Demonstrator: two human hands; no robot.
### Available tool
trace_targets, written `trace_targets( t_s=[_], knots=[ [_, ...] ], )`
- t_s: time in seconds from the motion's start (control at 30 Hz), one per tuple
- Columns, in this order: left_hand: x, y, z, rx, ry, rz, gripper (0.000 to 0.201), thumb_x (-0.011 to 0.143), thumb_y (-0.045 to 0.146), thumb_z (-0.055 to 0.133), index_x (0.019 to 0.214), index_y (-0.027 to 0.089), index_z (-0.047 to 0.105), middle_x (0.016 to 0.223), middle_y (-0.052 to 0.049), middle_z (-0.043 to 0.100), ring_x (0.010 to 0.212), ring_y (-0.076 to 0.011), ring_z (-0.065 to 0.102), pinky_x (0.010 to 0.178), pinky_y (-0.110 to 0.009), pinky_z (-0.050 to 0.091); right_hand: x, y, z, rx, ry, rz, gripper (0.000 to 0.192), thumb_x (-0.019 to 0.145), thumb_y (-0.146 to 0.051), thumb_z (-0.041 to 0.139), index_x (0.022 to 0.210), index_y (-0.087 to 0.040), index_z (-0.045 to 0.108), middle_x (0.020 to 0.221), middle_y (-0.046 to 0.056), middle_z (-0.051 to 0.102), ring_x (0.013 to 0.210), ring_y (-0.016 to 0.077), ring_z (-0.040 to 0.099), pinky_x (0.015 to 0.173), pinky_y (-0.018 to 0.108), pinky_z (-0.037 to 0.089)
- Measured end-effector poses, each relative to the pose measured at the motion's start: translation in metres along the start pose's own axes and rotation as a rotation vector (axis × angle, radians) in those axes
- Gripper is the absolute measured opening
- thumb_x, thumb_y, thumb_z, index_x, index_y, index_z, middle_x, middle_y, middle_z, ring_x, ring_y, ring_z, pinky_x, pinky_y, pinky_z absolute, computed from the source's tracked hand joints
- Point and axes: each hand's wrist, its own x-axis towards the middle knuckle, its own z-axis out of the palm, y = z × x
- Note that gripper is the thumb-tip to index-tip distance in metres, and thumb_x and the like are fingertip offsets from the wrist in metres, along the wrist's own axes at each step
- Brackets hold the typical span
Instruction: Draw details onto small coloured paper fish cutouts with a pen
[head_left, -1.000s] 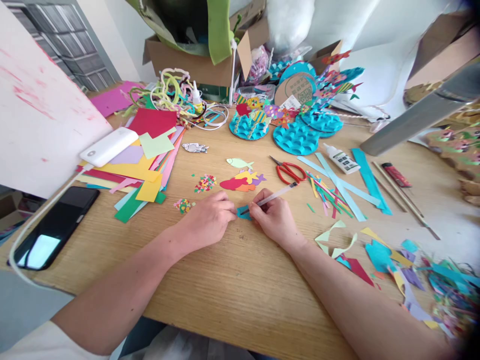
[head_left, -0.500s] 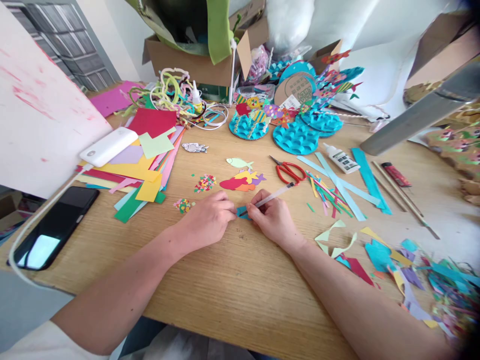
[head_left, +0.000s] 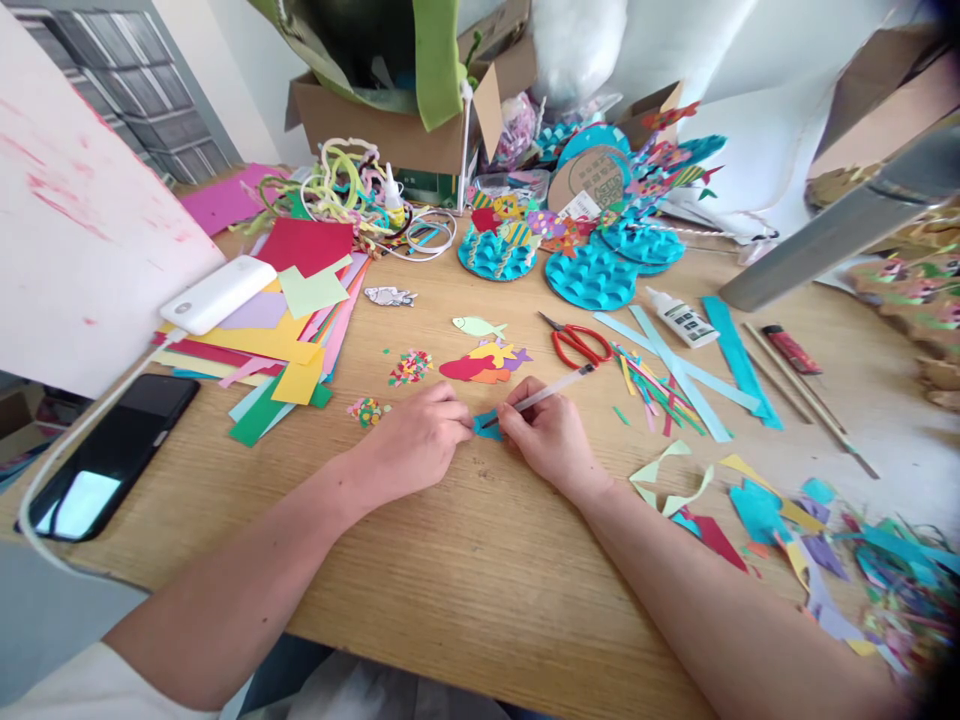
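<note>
- Close together near the middle of the wooden surface (head_left: 465, 570), two bare hands meet over a small teal paper piece (head_left: 486, 424).
- The left hand (head_left: 416, 440) is curled nearly closed, knuckles up, its fingertips pressing the left edge of the teal piece flat against the surface.
- The right hand (head_left: 551, 435) is closed in a writing grip around a slim translucent pen (head_left: 547, 392); the pen's tip touches the teal piece, and its shaft slants up and away to the right.
- The teal piece lies between the two hands, mostly hidden by the fingers, so its shape cannot be made out.
- Just beyond the hands sits a small heap of cut-out paper fish (head_left: 487, 362) in red, orange, yellow and purple, with a single pale green fish (head_left: 478, 326) a little further back.
- Red-handled scissors (head_left: 576, 342) lie to the right of the fish, near a scatter of thin coloured paper strips (head_left: 652, 385).
- A white glue bottle (head_left: 681, 317) lies on its side further right.
- To the left of the hands are two little piles of confetti-like paper dots (head_left: 409, 367), then a fanned stack of coloured paper sheets (head_left: 285, 330) with a white power bank (head_left: 217, 293) resting on it.
- A black phone (head_left: 112, 455) lies near the left edge.
- Paper offcuts (head_left: 757, 510) litter the right side.
</note>
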Motion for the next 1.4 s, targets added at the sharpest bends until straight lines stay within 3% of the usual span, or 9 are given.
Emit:
trace_targets(
  t_s=[0.6, 1.4],
  knots=[
    [0.0002, 0.0008, -0.001, 0.023, -0.003, -0.004, 0.03, 0.084, 0.0, 0.046, 0.09, 0.014, 0.072, 0.089, -0.007, 0.066, 0.092, -0.0199, 0.05, 0.08, -0.035, 0.049, 0.0019, 0.0049, 0.0019, 0.052, 0.035, -0.012, 0.02, 0.082, -0.037, 0.058, 0.073, -0.02, 0.052, 0.061, 0.0, 0.059, 0.047, 0.0117, 0.05, 0.045, 0.023, 0.039],
    [0.0002, 0.0009, -0.0008, 0.03, -0.015, -0.016, 0.029, 0.084, 0.0, 0.047, 0.092, 0.013, 0.072, 0.087, -0.007, 0.065, 0.091, -0.0198, 0.05, 0.08, -0.034, 0.049, 0.002, 0.0053, 0.0015, 0.043, 0.009, -0.01, 0.021, 0.083, -0.038, 0.058, 0.074, -0.02, 0.053, 0.061, 0.001, 0.061, 0.048, 0.0126, 0.051, 0.046, 0.024, 0.039]
  ],
)
